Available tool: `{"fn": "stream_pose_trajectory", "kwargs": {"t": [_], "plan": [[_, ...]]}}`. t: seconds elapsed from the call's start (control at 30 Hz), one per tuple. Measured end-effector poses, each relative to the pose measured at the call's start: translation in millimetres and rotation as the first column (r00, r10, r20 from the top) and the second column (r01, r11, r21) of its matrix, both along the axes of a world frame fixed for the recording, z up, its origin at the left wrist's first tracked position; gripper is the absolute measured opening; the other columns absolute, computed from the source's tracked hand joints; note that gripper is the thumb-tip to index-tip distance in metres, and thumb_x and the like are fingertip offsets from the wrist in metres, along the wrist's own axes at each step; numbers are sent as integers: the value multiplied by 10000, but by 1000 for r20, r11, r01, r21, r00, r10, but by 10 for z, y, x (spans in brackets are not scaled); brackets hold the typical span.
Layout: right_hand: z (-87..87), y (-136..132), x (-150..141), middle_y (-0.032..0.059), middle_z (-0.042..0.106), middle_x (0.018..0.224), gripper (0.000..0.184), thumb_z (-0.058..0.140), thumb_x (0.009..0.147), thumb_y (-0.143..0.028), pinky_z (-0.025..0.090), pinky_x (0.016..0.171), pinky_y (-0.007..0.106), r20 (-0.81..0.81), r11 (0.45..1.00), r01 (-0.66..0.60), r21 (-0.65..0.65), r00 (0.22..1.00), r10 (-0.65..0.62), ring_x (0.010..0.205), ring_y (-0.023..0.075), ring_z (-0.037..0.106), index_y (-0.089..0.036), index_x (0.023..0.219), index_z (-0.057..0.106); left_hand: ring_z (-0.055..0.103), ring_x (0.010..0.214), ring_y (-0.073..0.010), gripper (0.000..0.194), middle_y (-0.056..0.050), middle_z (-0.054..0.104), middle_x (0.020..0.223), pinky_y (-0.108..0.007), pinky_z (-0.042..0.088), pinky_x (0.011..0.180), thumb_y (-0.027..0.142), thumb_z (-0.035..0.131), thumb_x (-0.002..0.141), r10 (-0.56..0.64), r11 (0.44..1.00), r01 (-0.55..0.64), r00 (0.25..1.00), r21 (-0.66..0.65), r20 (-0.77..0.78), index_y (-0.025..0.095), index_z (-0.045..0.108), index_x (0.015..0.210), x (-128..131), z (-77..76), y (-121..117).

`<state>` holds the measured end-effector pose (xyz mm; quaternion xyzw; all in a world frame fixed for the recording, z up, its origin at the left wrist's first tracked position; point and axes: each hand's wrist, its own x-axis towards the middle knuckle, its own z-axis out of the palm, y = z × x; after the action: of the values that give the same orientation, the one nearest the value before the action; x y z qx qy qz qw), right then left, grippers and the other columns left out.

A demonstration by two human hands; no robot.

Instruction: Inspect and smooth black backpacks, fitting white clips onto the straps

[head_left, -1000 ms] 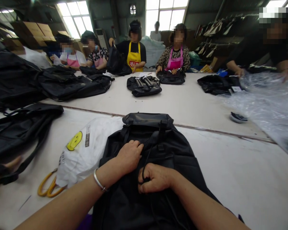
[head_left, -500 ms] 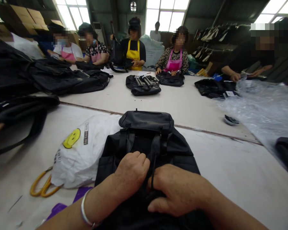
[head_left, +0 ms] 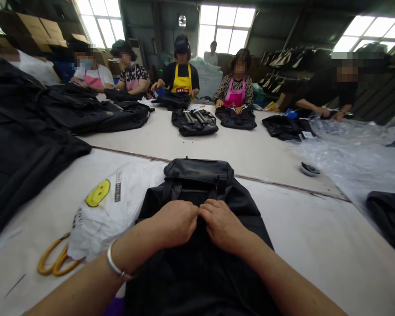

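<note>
A black backpack [head_left: 197,276] lies on the pale worktable in front of me, its rolled top flap pointing away. Both my hands meet at its middle, just below the flap and two straps. My left hand [head_left: 176,223], below a silver bangle, is closed with the fingertips pinching at the backpack. Against it, fingertip to fingertip, my right hand [head_left: 223,226] is closed too, gripping at the same spot. The exact bit of fabric or cord between the fingers is hidden. To the left lie a white plastic bag [head_left: 108,210] with a yellow smiley and orange-handled scissors [head_left: 57,265], partly under it.
Black bags [head_left: 23,145] are heaped along the left. Several people work across the table [head_left: 145,142], with a bag with grey handles [head_left: 195,122] before them. Clear plastic sheeting [head_left: 362,142] and another black item [head_left: 388,219] lie to the right. A small roundish object [head_left: 309,169] sits nearby.
My right hand has moved up beside the left; the black cord hanging at it earlier no longer shows. At left, a black bag has shifted inward and another person's hand has left view.
</note>
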<state>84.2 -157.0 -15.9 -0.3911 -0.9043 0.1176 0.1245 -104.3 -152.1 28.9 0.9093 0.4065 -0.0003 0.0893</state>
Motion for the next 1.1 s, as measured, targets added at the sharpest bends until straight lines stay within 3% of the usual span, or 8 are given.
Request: {"fn": "stream_pose_trajectory", "kwargs": {"t": [0.2,0.3,0.5,0.67,0.8,0.97,1.03,1.1], "plan": [[-14,10,188,152,557,1366,437,504,852,-118,382,1089,476,-218,980,171,103,965,-146,1307,293,452,-136,1283,575,684,879,-283,263,-95,727,951,-349,509,744,359,663,811,-88,995,85,994,-48,-66,194,686,1014,65,225,442],[-34,26,278,158,575,1318,418,502,854,-124,425,1077,438,-347,956,286,58,904,-250,1246,260,515,-132,1264,581,694,856,-283,160,-83,736,893,-340,504,712,314,649,826,-12,1000,12,986,-1,-164,221,717,938,39,107,746],[-156,62,319,132,661,1136,317,555,849,-158,482,993,385,-296,958,234,-166,915,-274,1083,235,607,-132,1153,641,679,917,-297,187,-162,712,957,-373,504,769,184,526,884,258,947,-221,956,234,-142,129,700,927,110,-203,1399],[-170,277,240,112,714,1077,375,534,922,-372,502,897,342,-302,855,327,-401,835,-461,981,225,666,-143,1203,629,625,1018,-309,244,-180,671,1038,-409,488,837,163,447,922,322,895,-296,946,334,-25,101,660,1026,249,-418,1639],[-238,422,20,129,726,982,510,623,828,-550,509,794,358,-70,801,436,-411,861,-504,891,265,688,-141,1133,640,618,981,-301,176,-164,667,980,-410,481,854,163,521,882,311,896,-294,950,332,2,111,669,963,253,-464,1560],[-336,459,-132,146,709,939,283,641,770,-242,488,775,368,33,786,542,-298,828,-559,924,280,678,-133,1031,646,549,1131,-296,246,-154,627,1138,-430,408,1007,239,513,912,316,840,-419,894,344,317,158,622,1117,81,-392,1054],[-308,415,-94,81,678,801,226,597,744,-162,473,693,308,-123,731,475,-490,792,-598,790,214,663,-142,963,647,608,1002,-274,205,-136,665,1008,-423,450,949,272,498,925,406,865,-495,787,84,464,155,644,1007,25,-443,788],[-245,318,-43,-11,558,628,181,556,760,-182,409,547,251,-265,563,241,-791,694,-670,568,135,561,-152,925,625,648,841,-244,234,-112,683,882,-393,507,822,351,530,920,598,802,-468,644,-372,477,153,651,897,15,-535,551]]}}
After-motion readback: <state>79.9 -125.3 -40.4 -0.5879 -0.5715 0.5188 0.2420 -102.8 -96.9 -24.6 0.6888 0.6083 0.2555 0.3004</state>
